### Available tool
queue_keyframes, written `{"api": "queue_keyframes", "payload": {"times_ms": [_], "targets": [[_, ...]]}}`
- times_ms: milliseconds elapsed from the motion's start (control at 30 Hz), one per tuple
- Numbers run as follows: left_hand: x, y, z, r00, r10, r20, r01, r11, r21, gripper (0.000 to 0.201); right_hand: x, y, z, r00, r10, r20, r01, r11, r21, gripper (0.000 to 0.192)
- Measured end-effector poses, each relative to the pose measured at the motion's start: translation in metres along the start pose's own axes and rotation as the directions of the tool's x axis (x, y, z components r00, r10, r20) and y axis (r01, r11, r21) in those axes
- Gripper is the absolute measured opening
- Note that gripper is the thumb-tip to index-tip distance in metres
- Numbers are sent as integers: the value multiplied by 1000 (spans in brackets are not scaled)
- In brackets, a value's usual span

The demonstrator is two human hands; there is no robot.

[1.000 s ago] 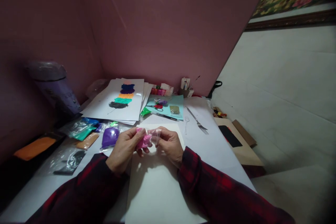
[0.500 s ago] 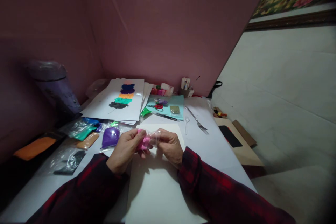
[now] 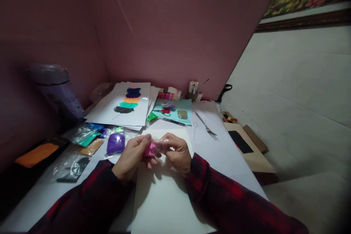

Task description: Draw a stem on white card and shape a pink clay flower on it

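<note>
A clear plastic bag with a pink clay-like lump (image 3: 150, 149) in it is held up between both hands, over a white sheet of paper (image 3: 161, 197). My left hand (image 3: 131, 156) grips the pink end, thumb on top. With fingers pinched, my right hand (image 3: 178, 154) holds the loose clear end of the plastic bag (image 3: 162, 145). Left of my left hand lies a packet of purple clay (image 3: 115, 143). Parts of the pink lump are covered by my left fingers.
Packets of green (image 3: 89, 138), tan and dark clay lie on the left. Painted paper (image 3: 120, 106) sits behind them. Scissors (image 3: 164, 112), a pen (image 3: 174, 121) and an olive packet (image 3: 182, 114) are at the back. Two forks (image 3: 207, 126) lie right; a lilac bottle (image 3: 59, 89) stands far left.
The clear end of the bag looks more stretched out between my hands. My left lower fingers have spread slightly; both hands stay in nearly the same place.
</note>
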State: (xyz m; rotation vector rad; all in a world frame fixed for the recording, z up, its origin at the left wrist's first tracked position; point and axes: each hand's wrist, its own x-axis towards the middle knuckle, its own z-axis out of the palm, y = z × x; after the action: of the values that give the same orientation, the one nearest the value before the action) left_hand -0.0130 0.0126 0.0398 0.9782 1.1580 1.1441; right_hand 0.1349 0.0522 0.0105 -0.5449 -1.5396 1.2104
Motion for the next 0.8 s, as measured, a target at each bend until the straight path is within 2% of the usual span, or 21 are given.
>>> {"api": "queue_keyframes", "payload": {"times_ms": [200,333,400,567,667,733,800], "targets": [[-1,1,1,1000,1,-16,-2,998,-57,42,2,-2,-2,1000,-7,20,10,989,-150,11],[1,0,0,1000,4,-24,-6,998,-64,42,-1,5,-3,998,-65,24,68,989,-132,24],[2,-2,0,999,13,-32,-14,998,-57,41,-2,8,-3,994,-92,53,101,977,-189,27],[2,-5,2,998,43,-47,-45,999,-21,41,-2,5,-4,962,-219,163,269,858,-437,18],[1,-6,3,998,36,-60,-37,999,-16,41,-2,2,-4,947,-243,211,320,767,-557,14],[1,-5,4,998,21,-54,-21,1000,-3,43,-2,1,-4,946,-239,218,322,742,-587,13],[1,-5,4,999,13,-38,-13,1000,12,43,-2,0,-3,952,-225,209,305,762,-571,14]]}}
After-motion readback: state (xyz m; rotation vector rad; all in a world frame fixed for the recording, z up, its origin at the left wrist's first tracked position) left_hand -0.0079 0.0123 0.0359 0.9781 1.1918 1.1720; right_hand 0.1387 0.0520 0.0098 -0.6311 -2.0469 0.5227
